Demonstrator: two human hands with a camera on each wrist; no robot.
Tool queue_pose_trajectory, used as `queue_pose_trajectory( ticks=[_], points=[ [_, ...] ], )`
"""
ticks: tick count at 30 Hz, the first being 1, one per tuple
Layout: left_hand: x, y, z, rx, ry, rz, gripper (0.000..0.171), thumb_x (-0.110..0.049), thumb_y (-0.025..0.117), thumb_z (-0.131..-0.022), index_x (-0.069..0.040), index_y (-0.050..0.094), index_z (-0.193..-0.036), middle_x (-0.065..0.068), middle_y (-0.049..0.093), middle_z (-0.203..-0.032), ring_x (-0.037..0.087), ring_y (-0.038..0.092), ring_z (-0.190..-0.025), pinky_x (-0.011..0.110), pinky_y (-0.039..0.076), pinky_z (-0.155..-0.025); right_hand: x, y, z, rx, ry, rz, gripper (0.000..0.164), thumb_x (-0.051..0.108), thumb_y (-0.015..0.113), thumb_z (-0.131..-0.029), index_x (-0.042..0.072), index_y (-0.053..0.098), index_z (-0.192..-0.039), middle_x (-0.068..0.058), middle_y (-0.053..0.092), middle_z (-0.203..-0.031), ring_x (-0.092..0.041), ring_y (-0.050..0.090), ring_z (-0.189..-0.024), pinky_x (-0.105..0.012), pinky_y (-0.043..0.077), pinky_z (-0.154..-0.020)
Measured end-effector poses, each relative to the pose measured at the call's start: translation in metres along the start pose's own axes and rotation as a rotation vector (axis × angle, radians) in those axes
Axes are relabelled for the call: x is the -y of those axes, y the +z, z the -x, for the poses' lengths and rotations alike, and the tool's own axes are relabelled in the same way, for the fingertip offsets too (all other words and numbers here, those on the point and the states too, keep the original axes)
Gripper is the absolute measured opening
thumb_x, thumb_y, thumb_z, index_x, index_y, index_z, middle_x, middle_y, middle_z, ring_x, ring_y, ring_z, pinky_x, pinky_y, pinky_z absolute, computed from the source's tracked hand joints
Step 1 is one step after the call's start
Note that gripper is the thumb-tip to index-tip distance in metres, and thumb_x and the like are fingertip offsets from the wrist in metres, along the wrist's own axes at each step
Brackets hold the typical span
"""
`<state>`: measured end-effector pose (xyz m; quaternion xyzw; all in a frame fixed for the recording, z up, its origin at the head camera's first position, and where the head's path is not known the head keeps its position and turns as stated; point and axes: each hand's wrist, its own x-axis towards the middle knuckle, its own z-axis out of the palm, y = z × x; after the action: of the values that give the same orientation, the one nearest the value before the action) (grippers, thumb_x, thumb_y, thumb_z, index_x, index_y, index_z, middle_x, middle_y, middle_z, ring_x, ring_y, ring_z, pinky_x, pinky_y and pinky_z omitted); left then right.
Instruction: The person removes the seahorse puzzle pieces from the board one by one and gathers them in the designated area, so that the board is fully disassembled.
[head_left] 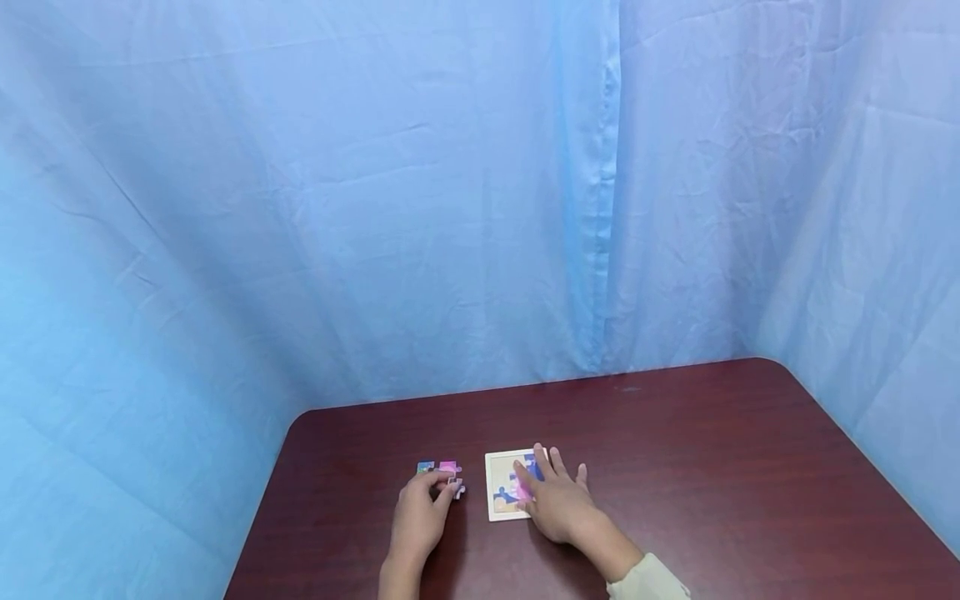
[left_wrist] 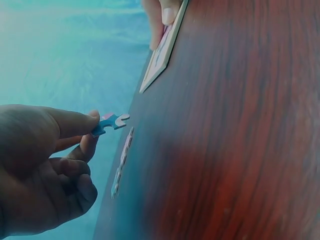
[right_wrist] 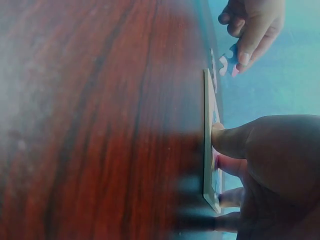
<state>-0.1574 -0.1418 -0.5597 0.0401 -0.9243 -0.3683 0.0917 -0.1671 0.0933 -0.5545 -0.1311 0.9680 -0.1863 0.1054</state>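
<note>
My left hand point(head_left: 417, 515) pinches a jigsaw piece point(left_wrist: 111, 123) between thumb and fingers; it is blue with pink and white parts and hangs a little above the table. My right hand point(head_left: 561, 505) rests with spread fingers on a square, pale-framed puzzle board point(head_left: 490, 492). Its thumb presses near the board's edge in the right wrist view. Fitted pieces point(head_left: 504, 498) in blue, pink and peach show at the lower left of the board, others partly under the fingers. The board's upper left shows bare pale wood.
Just beyond my left hand lie loose jigsaw pieces, one blue-green point(head_left: 425, 466) and one pink point(head_left: 448, 467); the hand partly covers them. The dark red wooden table point(head_left: 712, 467) has rounded far corners. Blue curtains point(head_left: 450, 208) hang behind and at both sides.
</note>
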Motion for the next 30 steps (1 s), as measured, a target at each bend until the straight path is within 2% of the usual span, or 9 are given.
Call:
queue_pose_trajectory(
  ticks=[3, 8, 12, 22, 26, 30],
  points=[
    [0.004, -0.003, -0.001, -0.01, -0.069, 0.007, 0.013, -0.023, 0.081, -0.093, -0.014, 0.079, -0.1, -0.007, 0.068, -0.081, 0.009, 0.058, -0.075, 0.032, 0.048, -0.069, 0.0, 0.0, 0.0, -0.003, 0.0, 0.0, 0.058, 0.039, 0.063, -0.103, 0.022, 0.05, -0.158, -0.021, 0.027, -0.174, -0.048, 0.024, -0.161, -0.084, 0.018, -0.117],
    [0.011, -0.009, -0.001, -0.059, -0.196, -0.009, 0.014, -0.025, 0.081, -0.091, -0.016, 0.071, -0.088, -0.007, 0.068, -0.077, 0.011, 0.056, -0.069, 0.033, 0.045, -0.066, 0.0, 0.001, -0.001, -0.008, -0.002, 0.002, 0.059, 0.039, 0.064, -0.103, 0.023, 0.05, -0.158, -0.021, 0.027, -0.174, -0.048, 0.024, -0.161, -0.084, 0.018, -0.117],
    [0.015, -0.015, -0.002, -0.074, -0.246, -0.014, 0.014, -0.025, 0.082, -0.09, -0.015, 0.072, -0.087, -0.005, 0.068, -0.078, 0.012, 0.056, -0.067, 0.033, 0.044, -0.064, 0.0, 0.001, -0.001, -0.004, 0.0, 0.004, 0.058, 0.039, 0.063, -0.104, 0.023, 0.05, -0.158, -0.021, 0.026, -0.174, -0.048, 0.024, -0.161, -0.085, 0.017, -0.117],
    [0.02, -0.023, -0.006, -0.073, -0.278, -0.096, 0.01, -0.022, 0.077, -0.094, -0.014, 0.081, -0.099, -0.001, 0.075, -0.085, 0.013, 0.065, -0.072, 0.038, 0.048, -0.063, -0.001, 0.002, -0.003, 0.013, 0.011, 0.017, 0.058, 0.038, 0.062, -0.104, 0.024, 0.049, -0.159, -0.02, 0.025, -0.175, -0.047, 0.023, -0.162, -0.084, 0.017, -0.117],
    [0.021, -0.024, -0.007, -0.077, -0.299, -0.122, 0.011, -0.021, 0.075, -0.097, -0.013, 0.082, -0.099, 0.004, 0.078, -0.089, 0.02, 0.07, -0.077, 0.044, 0.05, -0.065, -0.001, 0.001, -0.002, 0.016, 0.009, 0.016, 0.058, 0.038, 0.062, -0.104, 0.024, 0.049, -0.159, -0.02, 0.025, -0.175, -0.047, 0.023, -0.162, -0.084, 0.017, -0.117],
    [0.021, -0.023, -0.008, -0.079, -0.306, -0.14, 0.013, -0.017, 0.073, -0.098, -0.01, 0.082, -0.101, 0.011, 0.081, -0.099, 0.03, 0.076, -0.088, 0.052, 0.054, -0.071, 0.0, 0.0, -0.002, 0.013, 0.008, 0.015, 0.058, 0.038, 0.062, -0.104, 0.023, 0.049, -0.159, -0.02, 0.026, -0.174, -0.048, 0.023, -0.161, -0.084, 0.017, -0.117]
  ],
)
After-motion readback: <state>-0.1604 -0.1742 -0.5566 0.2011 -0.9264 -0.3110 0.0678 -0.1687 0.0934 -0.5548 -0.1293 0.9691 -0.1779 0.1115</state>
